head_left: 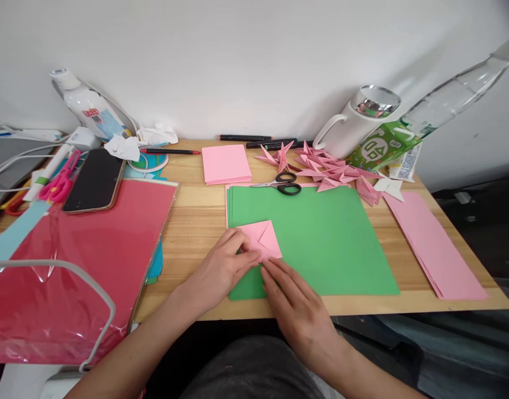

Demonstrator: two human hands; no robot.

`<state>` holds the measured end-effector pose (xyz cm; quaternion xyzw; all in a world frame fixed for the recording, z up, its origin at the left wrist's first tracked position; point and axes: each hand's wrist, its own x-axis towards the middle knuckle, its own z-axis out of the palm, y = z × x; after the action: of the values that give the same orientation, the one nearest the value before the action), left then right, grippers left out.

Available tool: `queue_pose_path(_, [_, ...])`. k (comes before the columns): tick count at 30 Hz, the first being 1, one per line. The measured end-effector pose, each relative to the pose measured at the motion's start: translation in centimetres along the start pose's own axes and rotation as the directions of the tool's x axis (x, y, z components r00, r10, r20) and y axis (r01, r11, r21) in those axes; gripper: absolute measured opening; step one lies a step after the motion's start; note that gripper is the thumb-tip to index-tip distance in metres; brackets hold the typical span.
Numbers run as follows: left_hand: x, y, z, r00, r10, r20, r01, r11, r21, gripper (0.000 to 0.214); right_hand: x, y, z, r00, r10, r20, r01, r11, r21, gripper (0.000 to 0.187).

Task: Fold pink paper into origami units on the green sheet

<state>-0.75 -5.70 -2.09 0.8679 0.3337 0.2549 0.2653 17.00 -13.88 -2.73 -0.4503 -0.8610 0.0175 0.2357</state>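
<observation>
A small pink paper square (263, 237), partly folded with a corner flap turned in, lies on a large green sheet (321, 238) on the wooden desk. My left hand (223, 269) rests on the paper's left lower edge, its fingers curled and pressing the fold. My right hand (294, 302) lies just below the paper, fingers stretched flat with the tips at its lower edge. Black-handled scissors (285, 184) sit at the green sheet's far edge.
A stack of pink squares (225, 163) and a heap of folded pink pieces (325, 166) lie at the back. Pink strips (435, 244) are at right, a red plastic folder (80, 260) and phone (95, 180) at left. White kettle (354, 127), green carton (379, 147), markers behind.
</observation>
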Motion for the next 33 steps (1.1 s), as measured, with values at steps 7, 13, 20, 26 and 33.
queue_pose_path(7, [-0.1, -0.5, 0.3, 0.999, 0.025, -0.030, -0.026, 0.999, -0.028, 0.013, -0.4, -1.0, 0.8, 1.000, 0.003, -0.008, -0.004, 0.996, -0.090, 0.033])
queue_pose_path(13, [0.0, -0.2, 0.1, 1.000, 0.007, -0.006, -0.007, 1.000, -0.024, 0.015, 0.0, -0.6, 0.7, 0.996, 0.051, 0.077, -0.049, 0.998, -0.028, 0.037])
queue_pose_path(20, [0.3, 0.1, -0.9, 0.999, 0.009, 0.049, -0.005, 0.995, -0.100, 0.018, 0.3, -0.3, 0.8, 0.992, 0.039, 0.119, -0.039, 0.999, -0.003, 0.043])
queue_pose_path(26, [0.6, -0.4, -1.5, 0.997, 0.031, 0.070, -0.017, 0.982, -0.188, 0.021, 0.4, -0.4, 0.7, 0.986, 0.022, 0.163, -0.014, 0.998, -0.053, 0.045])
queue_pose_path(33, [0.2, -0.4, -1.8, 0.993, 0.001, 0.120, 0.017, 0.988, -0.155, 0.024, 0.3, -0.4, 0.5, 0.966, 0.046, 0.255, -0.038, 0.999, -0.036, 0.054])
